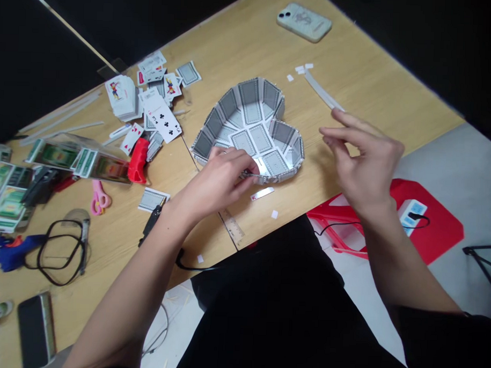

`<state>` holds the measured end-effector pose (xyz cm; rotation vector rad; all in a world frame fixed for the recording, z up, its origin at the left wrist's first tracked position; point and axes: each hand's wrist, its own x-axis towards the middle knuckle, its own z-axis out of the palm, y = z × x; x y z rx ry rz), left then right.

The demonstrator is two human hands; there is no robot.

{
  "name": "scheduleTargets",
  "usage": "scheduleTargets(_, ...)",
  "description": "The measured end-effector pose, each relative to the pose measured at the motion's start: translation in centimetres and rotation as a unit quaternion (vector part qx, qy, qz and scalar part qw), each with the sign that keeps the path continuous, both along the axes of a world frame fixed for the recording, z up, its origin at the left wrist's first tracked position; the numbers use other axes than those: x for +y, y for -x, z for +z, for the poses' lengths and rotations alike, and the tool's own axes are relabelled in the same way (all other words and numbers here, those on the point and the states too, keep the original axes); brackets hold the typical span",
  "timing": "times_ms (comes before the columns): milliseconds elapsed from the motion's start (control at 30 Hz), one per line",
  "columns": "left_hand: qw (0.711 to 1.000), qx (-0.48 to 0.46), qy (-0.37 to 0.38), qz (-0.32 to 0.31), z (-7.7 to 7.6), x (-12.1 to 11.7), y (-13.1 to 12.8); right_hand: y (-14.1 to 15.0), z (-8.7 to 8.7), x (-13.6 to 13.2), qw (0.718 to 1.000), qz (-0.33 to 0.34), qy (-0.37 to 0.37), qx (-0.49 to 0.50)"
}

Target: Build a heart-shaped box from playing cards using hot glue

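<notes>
A heart-shaped box (247, 125) made of grey-backed playing cards lies in the middle of the wooden table (365, 97). My left hand (219, 180) rests on the box's near rim, its fingers pinched on the card wall at the heart's tip. My right hand (363, 161) hovers to the right of the box with the fingers loosely apart and nothing in them. A small cut card strip (263, 194) lies on the table just below the left hand.
Loose playing cards (159, 103) and card packs (9, 192) crowd the left side. Also there: a red tool (138, 160), pink scissors (98, 198), a glue gun (152, 221) with cable, a ruler (232, 227), white strips (322, 91), phones (304, 22) (35, 329). A red stool (425, 222) stands at right.
</notes>
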<state>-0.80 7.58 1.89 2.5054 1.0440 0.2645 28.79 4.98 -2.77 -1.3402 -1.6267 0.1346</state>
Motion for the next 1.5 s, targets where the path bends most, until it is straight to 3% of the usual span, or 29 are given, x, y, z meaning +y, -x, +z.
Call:
scheduleTargets(133,1.0,0.0,-0.001,-0.001,0.0,0.0,0.0,1.4,0.2,-0.6,0.997,0.03,0.022,-0.06)
scheduleTargets(267,1.0,-0.003,-0.004,0.0,-0.2,-0.1,0.0,5.0,0.2,-2.1,0.979,0.157,0.059,-0.119)
scheduleTargets(333,1.0,-0.004,-0.007,0.001,-0.3,-0.1,0.1,6.3,-0.1,-2.4,0.975,0.174,0.059,-0.126)
scheduleTargets(567,1.0,-0.013,-0.005,0.004,-0.4,-0.2,0.1,7.2,-0.2,-2.3,0.981,0.155,0.093,-0.073)
scheduleTargets(800,0.998,-0.054,0.002,0.019,-0.7,-0.3,0.3,7.6,-0.2,-2.4,0.986,0.138,0.08,-0.05)
scheduleTargets(1100,0.996,-0.072,0.044,0.037,-0.7,0.0,1.2,7.8,-0.3,-2.6,0.986,0.135,0.083,-0.059)
scheduleTargets(1500,0.996,-0.075,0.041,0.026,-0.8,0.3,1.1,8.5,-0.4,-2.4,0.982,0.117,0.122,-0.079)
